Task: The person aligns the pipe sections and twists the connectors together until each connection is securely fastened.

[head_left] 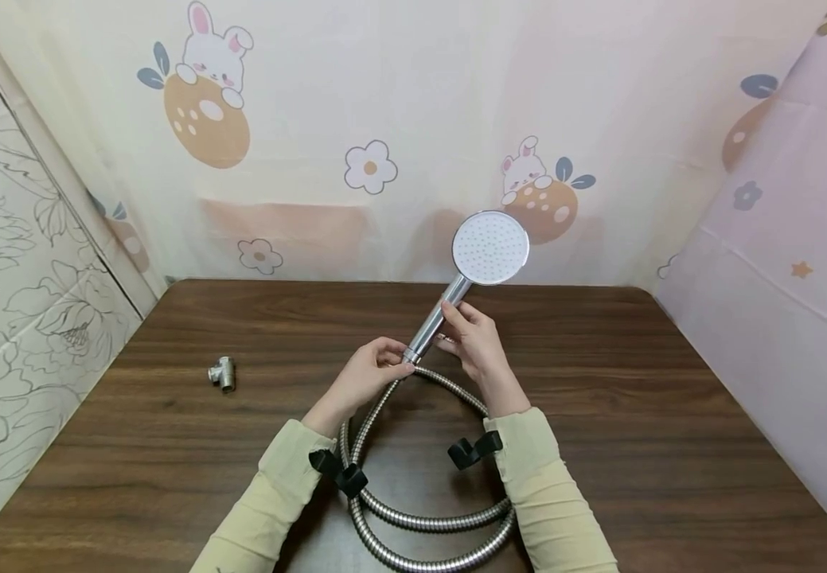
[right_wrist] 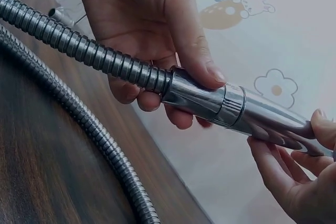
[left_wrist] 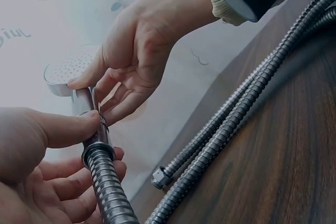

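Observation:
A chrome shower head (head_left: 490,247) with a round white spray face points up and to the right over the far part of the table. My right hand (head_left: 476,344) grips its handle (head_left: 436,320) partway along, thumb on top. At the handle's lower end my left hand (head_left: 363,380) pinches the smooth metal end nut (right_wrist: 193,94) of the ribbed shower hose (head_left: 436,524), thumb above and fingers beneath. In the right wrist view the nut sits flush against the handle's ribbed collar (right_wrist: 231,106). From there the hose loops down over the table between my forearms.
A small metal tee fitting (head_left: 223,374) lies on the wooden table (head_left: 169,446) to the left. The hose's other end (left_wrist: 161,177) lies loose, seen in the left wrist view. Behind the table hangs a printed curtain (head_left: 427,95).

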The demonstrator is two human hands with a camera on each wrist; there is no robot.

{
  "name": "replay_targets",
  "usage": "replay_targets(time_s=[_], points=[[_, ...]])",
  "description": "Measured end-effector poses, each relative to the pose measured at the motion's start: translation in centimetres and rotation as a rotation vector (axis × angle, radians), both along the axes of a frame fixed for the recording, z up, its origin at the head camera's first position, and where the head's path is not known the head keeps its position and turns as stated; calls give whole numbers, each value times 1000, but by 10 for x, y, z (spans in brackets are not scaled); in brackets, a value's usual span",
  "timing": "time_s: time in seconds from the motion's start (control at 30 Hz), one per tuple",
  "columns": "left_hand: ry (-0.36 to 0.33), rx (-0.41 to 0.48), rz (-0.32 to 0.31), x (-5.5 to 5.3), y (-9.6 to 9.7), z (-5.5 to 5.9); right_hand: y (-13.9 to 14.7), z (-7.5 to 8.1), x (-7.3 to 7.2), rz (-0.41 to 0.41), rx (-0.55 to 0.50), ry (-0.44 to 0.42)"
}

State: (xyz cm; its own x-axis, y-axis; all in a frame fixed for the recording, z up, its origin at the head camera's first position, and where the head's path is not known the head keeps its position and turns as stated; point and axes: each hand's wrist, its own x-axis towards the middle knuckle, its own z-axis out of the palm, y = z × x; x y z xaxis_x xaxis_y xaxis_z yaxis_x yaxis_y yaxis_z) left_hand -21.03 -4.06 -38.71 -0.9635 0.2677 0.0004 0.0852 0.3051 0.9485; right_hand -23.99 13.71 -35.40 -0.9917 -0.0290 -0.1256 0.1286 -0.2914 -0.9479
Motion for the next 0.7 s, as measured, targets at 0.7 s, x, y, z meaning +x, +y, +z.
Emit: replay_targets(time_s=[0.7], points=[[-56,-1,23,4,-9,-7,-19,-21,-10,-113,59,-45]])
